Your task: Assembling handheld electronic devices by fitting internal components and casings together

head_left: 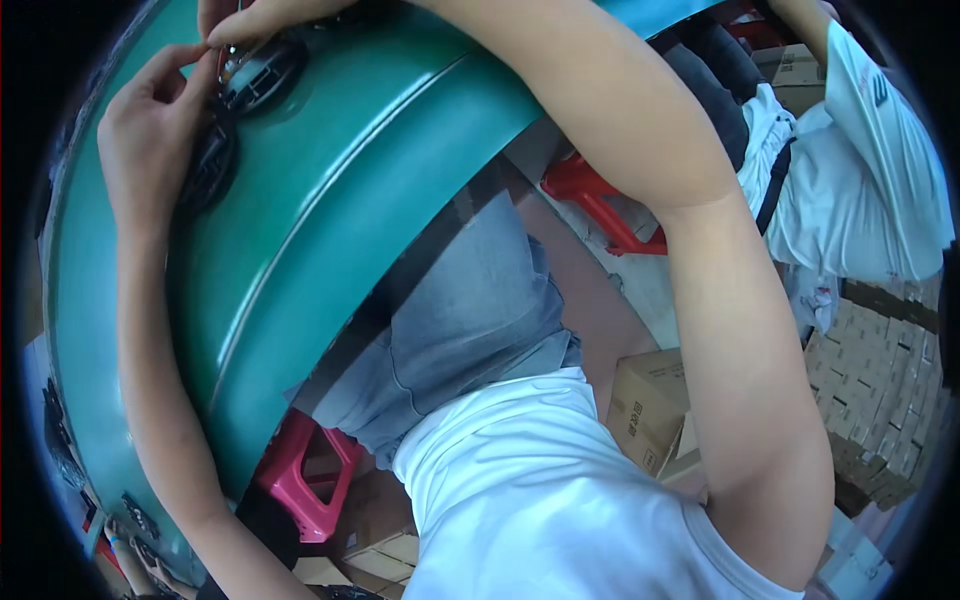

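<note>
Green counter (340, 120) in the head view, with dark rounded parts (268, 78) on top. Above the counter, left hand (150, 130) and right hand (270, 15), fingertips together beside these parts; cannot tell whether gripping anything. Off the counter's near side, cardboard carton (645, 405), contents hidden; stacked boxes (870, 385) farther off. Close by the counter, pink stool (310, 475) and red stool (590, 190), the latter partly blocked by an arm.

You have two hands (150, 140), at least two black parts (268, 78), one green tabletop (310, 155), one red stool (578, 181) and one pink stool (287, 472).
</note>
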Available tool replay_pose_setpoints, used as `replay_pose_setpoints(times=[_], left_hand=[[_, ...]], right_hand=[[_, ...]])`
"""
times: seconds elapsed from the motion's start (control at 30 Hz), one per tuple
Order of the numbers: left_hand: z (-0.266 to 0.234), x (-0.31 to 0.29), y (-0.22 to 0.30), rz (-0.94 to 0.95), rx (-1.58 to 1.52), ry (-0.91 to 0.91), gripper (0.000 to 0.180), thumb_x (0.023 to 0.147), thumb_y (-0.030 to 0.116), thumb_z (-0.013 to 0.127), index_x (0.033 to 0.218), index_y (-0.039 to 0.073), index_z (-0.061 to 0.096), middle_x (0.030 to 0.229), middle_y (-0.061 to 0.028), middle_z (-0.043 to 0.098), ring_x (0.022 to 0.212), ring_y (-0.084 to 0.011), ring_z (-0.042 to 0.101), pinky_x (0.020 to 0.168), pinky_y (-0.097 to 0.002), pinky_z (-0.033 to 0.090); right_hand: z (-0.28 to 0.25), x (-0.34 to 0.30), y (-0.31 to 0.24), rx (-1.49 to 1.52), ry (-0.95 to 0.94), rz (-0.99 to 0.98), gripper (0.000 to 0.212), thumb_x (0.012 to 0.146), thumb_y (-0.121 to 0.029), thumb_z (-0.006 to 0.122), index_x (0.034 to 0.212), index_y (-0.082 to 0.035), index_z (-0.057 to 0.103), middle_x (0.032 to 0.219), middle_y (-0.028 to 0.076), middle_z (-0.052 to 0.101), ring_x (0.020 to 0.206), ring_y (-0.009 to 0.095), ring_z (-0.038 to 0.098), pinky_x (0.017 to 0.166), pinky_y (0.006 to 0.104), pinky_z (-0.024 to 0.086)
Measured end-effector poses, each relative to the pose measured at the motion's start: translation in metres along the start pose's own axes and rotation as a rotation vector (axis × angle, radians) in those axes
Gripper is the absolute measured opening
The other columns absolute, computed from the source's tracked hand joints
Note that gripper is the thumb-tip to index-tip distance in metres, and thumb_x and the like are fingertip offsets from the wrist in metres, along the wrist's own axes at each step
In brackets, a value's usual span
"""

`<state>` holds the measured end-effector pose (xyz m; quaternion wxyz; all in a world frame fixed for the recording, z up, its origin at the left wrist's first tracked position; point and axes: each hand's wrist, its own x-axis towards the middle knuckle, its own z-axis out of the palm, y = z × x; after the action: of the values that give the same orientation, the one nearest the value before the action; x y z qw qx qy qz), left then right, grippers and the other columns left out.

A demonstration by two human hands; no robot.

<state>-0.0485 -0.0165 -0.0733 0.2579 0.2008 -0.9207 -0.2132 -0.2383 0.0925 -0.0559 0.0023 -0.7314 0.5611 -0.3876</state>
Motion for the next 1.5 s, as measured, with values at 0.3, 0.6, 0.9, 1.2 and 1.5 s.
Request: replay_pose_setpoints(times=[0.3, 0.6, 0.9, 1.2, 1.5], left_hand=[[0.003, 0.014, 0.008, 0.051, 0.041, -0.019, 0.027, 0.094, 0.027, 0.074, 0.111, 0.007, 0.075, 0.065, 0.0024, 0.054, 0.062, -0.0041, 0.048, 0.057, -0.0227, 0.039], [0.012, 0.016, 0.017, -0.031, -0.112, -0.013, 0.021, 0.095, 0.016, 0.074, 0.108, 0.001, 0.077, 0.066, 0.0064, 0.050, 0.060, -0.0005, 0.044, 0.053, -0.0184, 0.031], [0.024, 0.022, 0.030, 0.020, -0.028, -0.008, 0.026, 0.094, 0.025, 0.075, 0.110, 0.004, 0.078, 0.069, 0.0029, 0.060, 0.065, -0.0019, 0.052, 0.059, -0.0191, 0.041], [0.021, 0.023, 0.024, -0.007, 0.103, -0.034, 0.030, 0.095, 0.031, 0.074, 0.117, 0.010, 0.077, 0.078, 0.0036, 0.069, 0.071, -0.0008, 0.058, 0.067, -0.0178, 0.046], [0.025, 0.028, 0.041, 0.054, 0.096, 0.028, 0.031, 0.090, 0.037, 0.075, 0.105, 0.011, 0.078, 0.064, -0.0045, 0.058, 0.060, -0.0107, 0.053, 0.059, -0.0288, 0.045]], right_hand=[[0.006, 0.009, 0.042, -0.014, -0.187, 0.117, 0.034, 0.086, -0.042, 0.067, 0.104, -0.015, 0.077, 0.099, 0.007, 0.077, 0.091, 0.024, 0.073, 0.082, 0.0385, 0.055], [-0.017, -0.007, 0.024, 0.063, -0.183, 0.178, 0.034, 0.081, -0.042, 0.073, 0.104, -0.017, 0.079, 0.105, 0.004, 0.077, 0.100, 0.025, 0.071, 0.087, 0.0386, 0.054], [-0.015, -0.009, 0.040, 0.131, -0.230, 0.159, 0.038, 0.082, -0.041, 0.078, 0.101, -0.009, 0.077, 0.095, 0.008, 0.077, 0.087, 0.021, 0.073, 0.079, 0.0357, 0.055], [-0.022, -0.014, 0.043, 0.145, -0.039, 0.038, 0.024, 0.076, -0.021, 0.083, 0.090, -0.002, 0.078, 0.083, 0.013, 0.077, 0.071, 0.019, 0.073, 0.069, 0.0311, 0.058], [-0.028, -0.021, 0.042, 0.250, -0.094, 0.206, 0.032, 0.080, -0.027, 0.080, 0.100, -0.002, 0.077, 0.092, 0.012, 0.077, 0.079, 0.019, 0.073, 0.073, 0.0322, 0.057]])
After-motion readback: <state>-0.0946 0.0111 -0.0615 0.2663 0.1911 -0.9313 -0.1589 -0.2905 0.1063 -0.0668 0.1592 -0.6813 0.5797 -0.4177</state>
